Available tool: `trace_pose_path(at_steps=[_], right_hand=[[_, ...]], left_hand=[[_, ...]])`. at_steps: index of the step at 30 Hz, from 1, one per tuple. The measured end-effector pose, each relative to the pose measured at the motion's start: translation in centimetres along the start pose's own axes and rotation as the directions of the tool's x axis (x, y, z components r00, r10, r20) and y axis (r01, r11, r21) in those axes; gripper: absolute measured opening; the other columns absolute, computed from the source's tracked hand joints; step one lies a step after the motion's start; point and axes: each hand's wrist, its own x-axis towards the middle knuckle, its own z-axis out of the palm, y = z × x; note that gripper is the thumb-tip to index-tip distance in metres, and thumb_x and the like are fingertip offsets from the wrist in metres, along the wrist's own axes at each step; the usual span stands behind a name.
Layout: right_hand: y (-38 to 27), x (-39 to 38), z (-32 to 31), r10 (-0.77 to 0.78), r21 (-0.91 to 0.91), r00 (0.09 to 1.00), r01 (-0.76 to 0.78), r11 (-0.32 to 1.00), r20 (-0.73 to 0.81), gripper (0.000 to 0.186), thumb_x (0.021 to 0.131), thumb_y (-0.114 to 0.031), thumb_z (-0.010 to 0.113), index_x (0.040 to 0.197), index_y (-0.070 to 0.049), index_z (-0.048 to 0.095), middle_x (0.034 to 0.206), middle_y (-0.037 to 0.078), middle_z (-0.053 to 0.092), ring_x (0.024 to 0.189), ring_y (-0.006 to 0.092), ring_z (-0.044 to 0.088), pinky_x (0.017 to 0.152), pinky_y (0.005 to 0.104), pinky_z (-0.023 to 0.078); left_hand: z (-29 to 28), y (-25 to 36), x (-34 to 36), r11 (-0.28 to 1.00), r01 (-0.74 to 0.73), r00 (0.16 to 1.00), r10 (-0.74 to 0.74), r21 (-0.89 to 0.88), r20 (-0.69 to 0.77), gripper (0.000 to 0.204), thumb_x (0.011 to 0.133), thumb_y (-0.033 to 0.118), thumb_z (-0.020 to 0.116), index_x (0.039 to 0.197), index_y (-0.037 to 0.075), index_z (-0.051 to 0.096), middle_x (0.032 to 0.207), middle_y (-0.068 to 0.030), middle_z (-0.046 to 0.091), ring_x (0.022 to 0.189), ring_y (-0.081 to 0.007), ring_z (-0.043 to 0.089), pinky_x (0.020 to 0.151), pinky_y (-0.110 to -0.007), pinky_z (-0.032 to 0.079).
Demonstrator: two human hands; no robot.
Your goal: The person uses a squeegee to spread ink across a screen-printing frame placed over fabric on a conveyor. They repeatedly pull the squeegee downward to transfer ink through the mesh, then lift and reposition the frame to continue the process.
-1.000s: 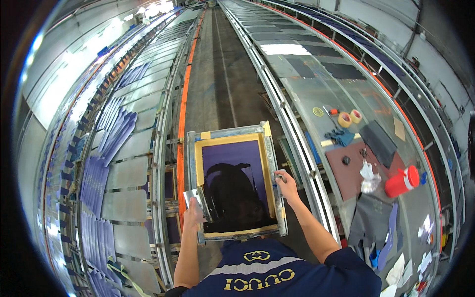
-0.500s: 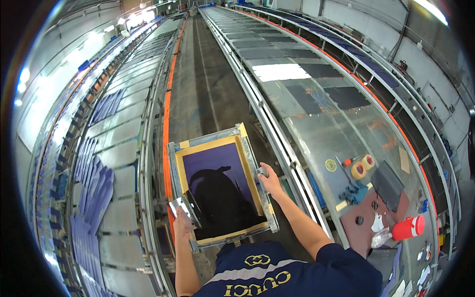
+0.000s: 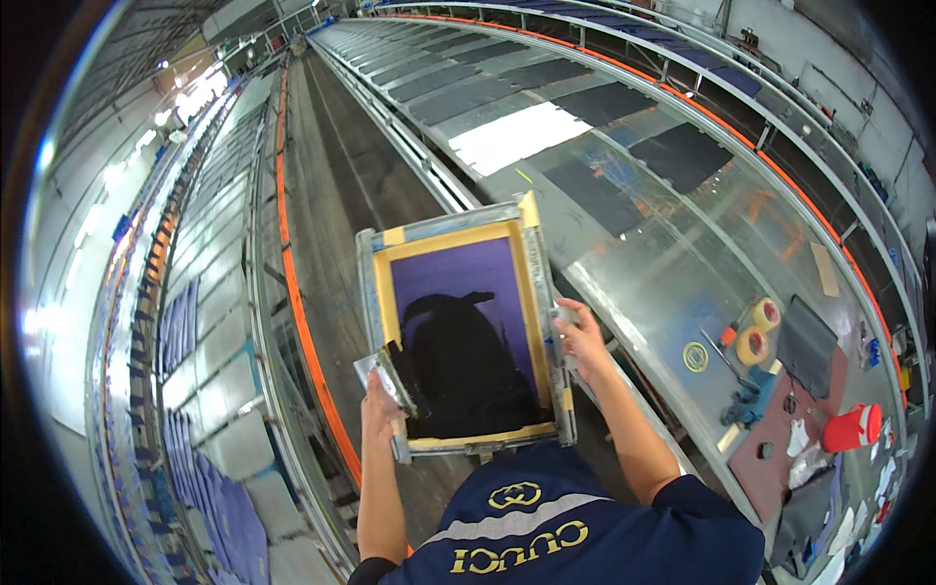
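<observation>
Held up in front of me is a screen printing frame point(image 3: 370, 292), its inner border lined with yellow tape. Its mesh point(image 3: 429, 273) looks purple, and a big patch of black ink point(image 3: 458, 361) covers the middle and lower part. My left hand point(image 3: 378, 409) is closed round a squeegee point(image 3: 390, 383) with a shiny metal holder and a dark edge, at the frame's lower left; whether it also grips the frame is hidden. On the right side of the frame, my right hand point(image 3: 585, 341) is closed on a small grey handle-like part point(image 3: 565, 314).
A long glass-topped table point(image 3: 624, 283) runs along my right, bearing dark panels point(image 3: 680, 154), tape rolls point(image 3: 752, 345) and a red jug point(image 3: 852, 428). To the left, another long table point(image 3: 234, 453) holds purple pieces point(image 3: 232, 517) behind an orange rail point(image 3: 310, 361). An aisle point(image 3: 336, 175) separates them.
My view has turned, and the frame now lies closer to the right-hand table. Both hands have moved along with it, keeping their holds.
</observation>
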Motion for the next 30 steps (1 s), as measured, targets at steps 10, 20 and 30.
trace_pose_path(at_steps=[10,20,30], right_hand=[[-9.4,15.7,-8.1,-0.358,-0.205,0.838,0.298,0.932,-0.410,0.032,0.099,-0.017,0.070,0.130,-0.013,0.062,0.080,-0.004,0.054,0.063,0.0049,0.046,0.053,0.0238,0.037],[-5.8,25.6,-18.9,-0.396,-0.319,0.377,0.252,0.914,-0.837,0.021,0.102,-0.016,0.063,0.121,-0.008,0.065,0.073,-0.005,0.053,0.060,0.0041,0.045,0.052,0.0230,0.034],[1.6,29.0,-18.3,-0.349,-0.339,0.167,0.087,0.937,-0.922,0.019,0.101,-0.017,0.064,0.115,-0.006,0.071,0.067,-0.006,0.047,0.061,0.0051,0.039,0.055,0.0264,0.032]], left_hand=[[29.3,13.0,18.8,0.986,0.026,0.916,-0.089,0.163,0.391,0.085,0.088,0.065,0.074,0.125,-0.010,0.060,0.094,-0.0112,0.067,0.072,-0.0237,0.068,0.051,-0.043,0.057],[56.6,9.8,35.2,0.905,-0.026,0.606,-0.324,0.424,0.727,0.090,0.085,0.072,0.072,0.131,-0.005,0.063,0.116,-0.0140,0.070,0.101,-0.0228,0.067,0.079,-0.041,0.056],[60.9,2.5,44.1,0.749,0.132,0.449,-0.629,0.650,0.634,0.070,0.100,0.058,0.061,0.150,0.008,0.055,0.156,-0.0044,0.052,0.142,-0.0195,0.048,0.119,-0.038,0.034]])
